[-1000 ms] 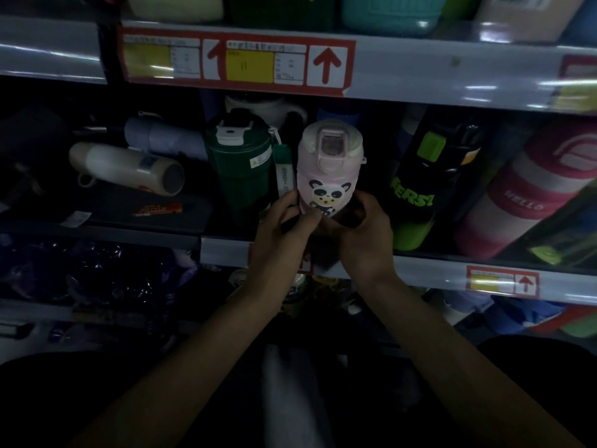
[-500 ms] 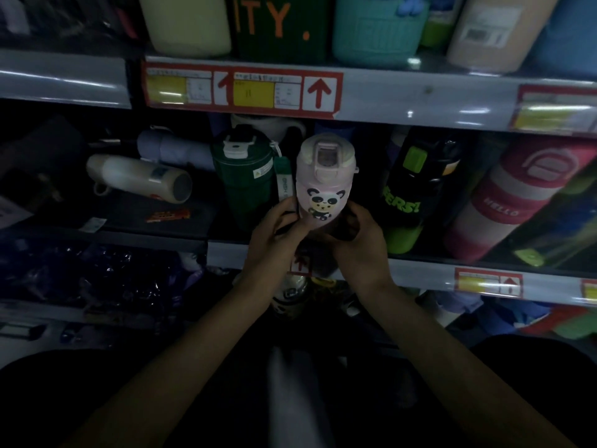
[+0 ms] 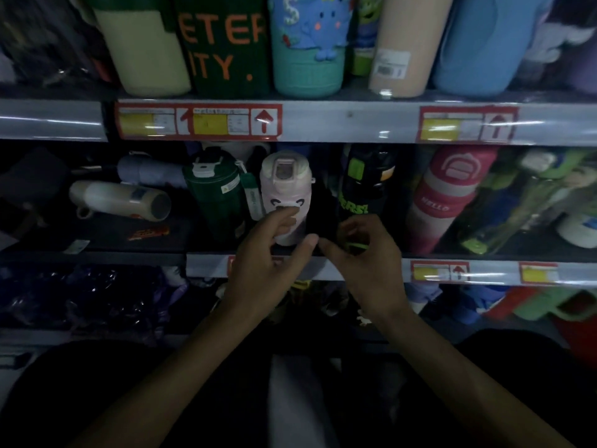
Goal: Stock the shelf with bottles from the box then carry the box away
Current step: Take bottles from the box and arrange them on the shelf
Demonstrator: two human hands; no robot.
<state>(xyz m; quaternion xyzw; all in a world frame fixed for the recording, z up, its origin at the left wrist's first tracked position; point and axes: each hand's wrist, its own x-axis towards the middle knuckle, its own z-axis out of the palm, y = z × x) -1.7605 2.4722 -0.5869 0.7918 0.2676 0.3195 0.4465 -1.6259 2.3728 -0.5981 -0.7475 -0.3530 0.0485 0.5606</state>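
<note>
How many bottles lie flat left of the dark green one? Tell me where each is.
2. The cream bottle lies in front; the lavender bottle lies behind it, partly hidden. More may be hidden in the dark.

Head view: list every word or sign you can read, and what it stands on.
"ETER", "ITY.": dark green bottle.
"HELLO": red bottle.
"ERS!": black bottle.
Up arrows: price tags; other print too blurred.
Sticker on beige bottle: too small.
</note>
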